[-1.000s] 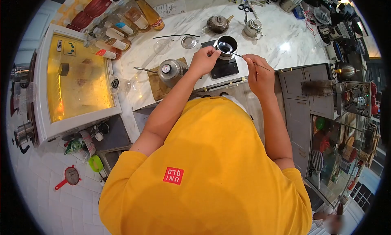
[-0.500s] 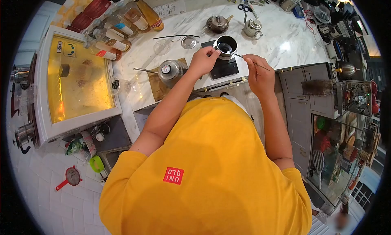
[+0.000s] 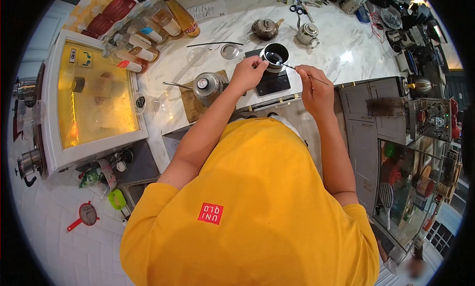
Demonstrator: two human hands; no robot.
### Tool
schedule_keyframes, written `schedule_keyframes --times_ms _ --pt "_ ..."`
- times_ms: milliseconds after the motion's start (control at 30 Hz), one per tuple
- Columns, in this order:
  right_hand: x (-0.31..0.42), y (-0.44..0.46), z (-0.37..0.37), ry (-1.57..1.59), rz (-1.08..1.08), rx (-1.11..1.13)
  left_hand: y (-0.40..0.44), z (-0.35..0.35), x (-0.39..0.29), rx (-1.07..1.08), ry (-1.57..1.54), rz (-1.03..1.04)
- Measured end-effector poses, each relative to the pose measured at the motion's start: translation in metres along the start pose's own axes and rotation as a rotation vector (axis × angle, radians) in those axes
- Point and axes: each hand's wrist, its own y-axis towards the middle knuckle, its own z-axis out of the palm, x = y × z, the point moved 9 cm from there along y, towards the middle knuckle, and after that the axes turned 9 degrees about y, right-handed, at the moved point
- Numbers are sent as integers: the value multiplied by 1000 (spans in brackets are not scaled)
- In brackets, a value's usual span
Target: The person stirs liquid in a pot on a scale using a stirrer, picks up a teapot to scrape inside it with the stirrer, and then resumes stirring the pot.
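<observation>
A metal cup [image 3: 275,69] with dark liquid inside stands upright on a black flat scale [image 3: 273,86] near the counter's front edge. My left hand [image 3: 249,73] pinches the cup's near-left rim between thumb and finger. My right hand [image 3: 317,90] grips the thin handle of a long spoon [image 3: 289,66], whose lower end dips into the cup. How deep its tip sits in the dark liquid is hidden. Left of my left wrist, a gooseneck kettle [image 3: 209,88] rests on a wooden board [image 3: 192,105].
Behind the cup are a dark teapot [image 3: 265,29], a small metal pot [image 3: 308,34], a round metal lid [image 3: 229,51] and scissors [image 3: 297,9]. Several bottles [image 3: 166,22] line the back left beside a yellow-lit cabinet [image 3: 101,93]. A clear cup [image 3: 141,103] stands near it.
Both hands stay almost where they were, with the left on the cup rim and the right on the spoon. The spoon has shifted only slightly inside the cup.
</observation>
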Motion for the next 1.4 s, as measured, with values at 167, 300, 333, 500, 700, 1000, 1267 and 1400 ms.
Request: schedule_keyframes --times_ms 167,300,333,500,700,1000,1267,1400 --pt "1 0 1 -6 18 4 3 4 7 6 -16 -11" --pt "3 0 1 -11 3 1 1 2 4 11 -15 -9" --pt "3 0 1 -10 4 2 2 3 4 12 -18 -10" --pt "4 0 1 -13 -4 2 2 3 4 11 -27 -8" --pt "4 0 2 -19 -1 -3 1 2 3 18 -5 -27" --pt "2 0 3 -22 26 -11 3 3 5 21 3 -8" --pt "5 3 3 -17 27 -13 0 0 1 17 -12 -22" --pt "6 4 3 -23 28 -6 1 1 4 17 -27 -15"
